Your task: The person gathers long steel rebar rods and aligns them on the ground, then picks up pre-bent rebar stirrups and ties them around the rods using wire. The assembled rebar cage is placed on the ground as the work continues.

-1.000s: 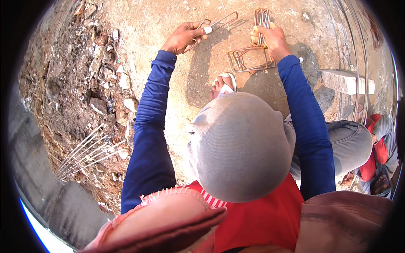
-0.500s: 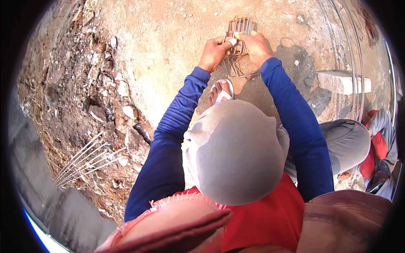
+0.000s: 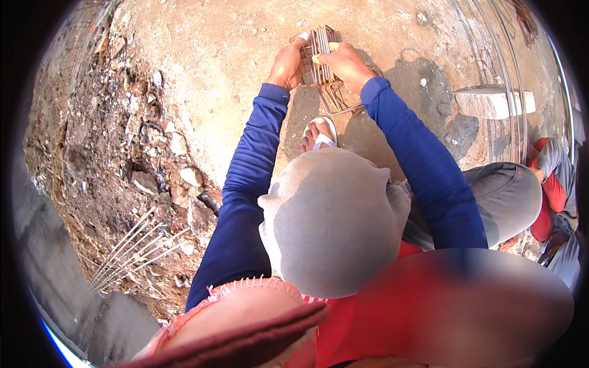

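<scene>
Ahead of my sandalled foot, both hands are closed on a stack of rusty bent steel stirrups. My left hand grips its left side, thumb up along the outer bars. From the right, my right hand clasps the stack, its thumb laid across the front bars. The fingers behind the stack are mostly hidden. Below the held stack, more bent steel stirrups lie at a slant close to the ground; whether they are joined to it I cannot tell.
A pale stone block lies at right beside long steel bars. Rubble covers the left side, where several thin rods stick out near a drop. Another person's leg is at the far right. My grey-covered knee fills the middle.
Both hands and the stack have shifted slightly left. My left hand has moved from the front of the stack out to its left side, and the hands are farther apart.
</scene>
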`<action>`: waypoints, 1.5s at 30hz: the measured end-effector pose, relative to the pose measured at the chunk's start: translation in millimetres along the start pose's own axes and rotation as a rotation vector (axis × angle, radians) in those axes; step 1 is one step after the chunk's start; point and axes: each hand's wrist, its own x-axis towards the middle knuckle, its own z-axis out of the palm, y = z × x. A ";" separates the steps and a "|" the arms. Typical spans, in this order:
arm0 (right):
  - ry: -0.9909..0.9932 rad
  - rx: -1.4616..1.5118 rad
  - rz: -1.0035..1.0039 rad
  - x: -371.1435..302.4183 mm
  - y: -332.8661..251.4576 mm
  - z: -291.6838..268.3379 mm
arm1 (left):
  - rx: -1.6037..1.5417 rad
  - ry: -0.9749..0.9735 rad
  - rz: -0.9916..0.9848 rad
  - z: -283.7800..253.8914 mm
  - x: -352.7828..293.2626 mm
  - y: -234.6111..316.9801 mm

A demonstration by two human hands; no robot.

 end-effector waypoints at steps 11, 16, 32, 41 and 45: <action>0.239 -0.703 -0.136 -15.6 -22.4 -110.1 | -0.204 -0.283 -0.233 3.7 1.6 -1.3; 0.385 -1.128 -0.073 -73.0 35.0 -83.1 | -0.201 -0.263 -0.156 2.2 -5.7 8.9; 0.419 -1.351 -0.309 -51.2 45.7 -84.7 | -0.285 -0.164 -0.117 -22.7 -50.6 16.8; -0.039 -1.593 -0.629 -15.5 52.8 -56.7 | -0.309 -0.078 -0.160 -21.6 -72.2 9.5; -0.079 -1.418 -0.642 -12.2 72.2 -68.8 | -0.343 -0.146 -0.187 -16.1 -78.3 2.1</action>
